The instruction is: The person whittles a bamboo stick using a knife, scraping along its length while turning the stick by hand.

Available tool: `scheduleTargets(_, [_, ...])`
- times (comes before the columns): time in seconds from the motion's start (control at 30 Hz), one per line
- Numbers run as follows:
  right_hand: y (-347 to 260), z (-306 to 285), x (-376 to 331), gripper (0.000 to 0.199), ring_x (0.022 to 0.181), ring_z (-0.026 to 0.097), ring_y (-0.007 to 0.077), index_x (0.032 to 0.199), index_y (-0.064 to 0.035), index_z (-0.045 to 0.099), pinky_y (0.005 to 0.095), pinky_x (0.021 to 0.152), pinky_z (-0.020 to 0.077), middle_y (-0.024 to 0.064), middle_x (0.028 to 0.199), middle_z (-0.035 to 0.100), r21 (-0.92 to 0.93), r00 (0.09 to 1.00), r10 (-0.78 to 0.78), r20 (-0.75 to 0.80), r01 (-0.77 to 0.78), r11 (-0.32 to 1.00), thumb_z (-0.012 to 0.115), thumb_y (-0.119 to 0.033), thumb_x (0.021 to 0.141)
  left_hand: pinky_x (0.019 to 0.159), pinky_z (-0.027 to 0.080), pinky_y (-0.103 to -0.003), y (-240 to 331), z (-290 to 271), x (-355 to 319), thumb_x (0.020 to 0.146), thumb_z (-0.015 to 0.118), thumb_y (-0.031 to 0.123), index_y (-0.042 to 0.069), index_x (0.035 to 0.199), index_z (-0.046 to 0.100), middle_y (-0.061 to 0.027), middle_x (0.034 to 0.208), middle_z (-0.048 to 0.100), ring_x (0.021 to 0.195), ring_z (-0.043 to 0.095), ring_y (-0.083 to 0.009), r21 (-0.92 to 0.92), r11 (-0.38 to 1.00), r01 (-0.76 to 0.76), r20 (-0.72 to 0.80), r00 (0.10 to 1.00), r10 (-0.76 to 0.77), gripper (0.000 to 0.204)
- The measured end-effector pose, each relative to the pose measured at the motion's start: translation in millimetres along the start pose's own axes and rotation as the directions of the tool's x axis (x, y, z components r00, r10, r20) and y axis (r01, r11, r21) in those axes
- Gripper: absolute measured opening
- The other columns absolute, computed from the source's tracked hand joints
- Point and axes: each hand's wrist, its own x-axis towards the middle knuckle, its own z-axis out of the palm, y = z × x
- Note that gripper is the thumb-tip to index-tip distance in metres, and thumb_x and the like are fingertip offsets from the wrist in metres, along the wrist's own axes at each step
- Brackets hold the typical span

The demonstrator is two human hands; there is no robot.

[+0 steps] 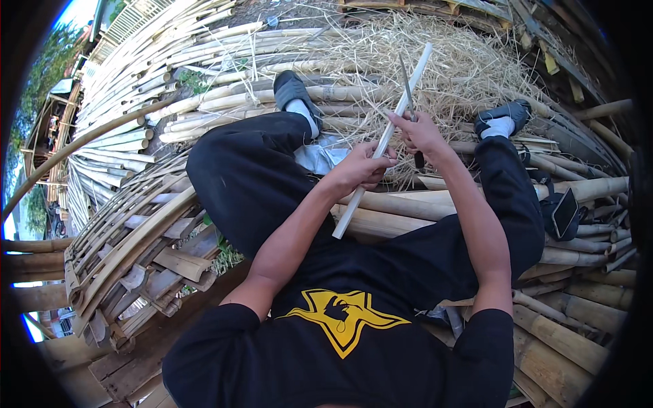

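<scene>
A long, pale split bamboo strip (350, 212) slants across in front of me, its lower end above my lap and its upper end over the shavings. My left hand (359, 168) is closed round its lower half. In my right hand (423, 136) is a knife (419, 160), with its dark handle showing below the fist and its narrow blade pointing up alongside the strip. The right thumb reaches toward the strip; whether the blade touches it, I cannot tell.
Thin shavings (449, 68) are heaped between and beyond my feet. Bamboo poles (326, 95) cover the ground, with split bamboo pieces (180, 262) stacked at left. A curved pole (88, 139) rises at far left. A phone-like dark object (564, 213) lies by my right knee.
</scene>
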Motion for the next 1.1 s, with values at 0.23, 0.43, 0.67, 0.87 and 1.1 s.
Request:
scheduleTargets(0.23, [-20,-17,-2,0.028,0.037,0.027,0.0013,0.071,-0.0123,0.047,0.0217,0.036,0.0209,-0.0106,0.049,0.034,0.043,0.991,-0.060,-0.117,0.065,0.997,0.066,-0.026,0.087,0.049,0.046,-0.023,0,13,-3,0.090,0.060,0.025,0.001,0.111,0.050,-0.0010,0.066,0.050,0.053,0.053,-0.0091,0.164,0.986,0.004,-0.090,0.996,0.011,0.033])
scheduleTargets(0.43, [-31,-51,0,0.026,0.036,0.027,0.0015,0.071,-0.0136,0.048,0.0209,0.036,0.0218,-0.0105,0.049,0.032,0.145,0.971,-0.116,-0.211,0.149,0.978,0.065,-0.023,0.088,0.043,0.045,-0.023,-5,9,-3,0.091,0.058,0.038,0.004,0.090,0.052,-0.0009,0.063,0.052,0.049,0.055,-0.0086,0.360,0.931,0.054,-0.087,0.996,-0.024,0.034])
scheduleTargets(0.67, [-25,-52,5,0.029,0.037,0.026,0.0024,0.070,-0.0123,0.046,0.0224,0.035,0.0230,-0.0091,0.050,0.033,0.119,0.939,-0.144,-0.313,0.190,0.975,0.065,-0.025,0.088,0.036,0.031,-0.020,-11,9,-3,0.097,0.047,0.038,0.007,0.083,0.051,0.0050,0.055,0.040,0.042,0.035,-0.0033,0.303,0.953,0.013,-0.060,0.998,0.005,0.034])
scheduleTargets(0.87, [-28,-48,1,0.032,0.037,0.027,0.0028,0.068,-0.0106,0.046,0.0232,0.035,0.0237,-0.0082,0.050,0.033,0.101,0.952,-0.141,-0.273,0.174,0.980,0.065,-0.028,0.088,0.036,0.021,-0.020,-6,12,-5,0.099,0.043,0.034,0.008,0.085,0.049,0.0063,0.056,0.035,0.041,0.026,-0.0024,0.171,0.984,0.047,-0.069,0.997,-0.036,0.030])
scheduleTargets(1.1, [-29,-40,-2,0.047,0.048,0.053,0.0264,0.068,0.0017,0.057,0.0394,0.050,0.0429,0.0121,0.055,0.054,-0.678,0.889,-0.332,-0.315,0.034,0.735,0.059,-0.041,0.086,0.035,0.017,-0.020,-9,3,-1,0.100,0.041,0.033,0.008,0.086,0.049,0.0074,0.054,0.032,0.040,0.023,-0.0018,0.129,0.990,-0.058,-0.141,0.987,0.077,0.029])
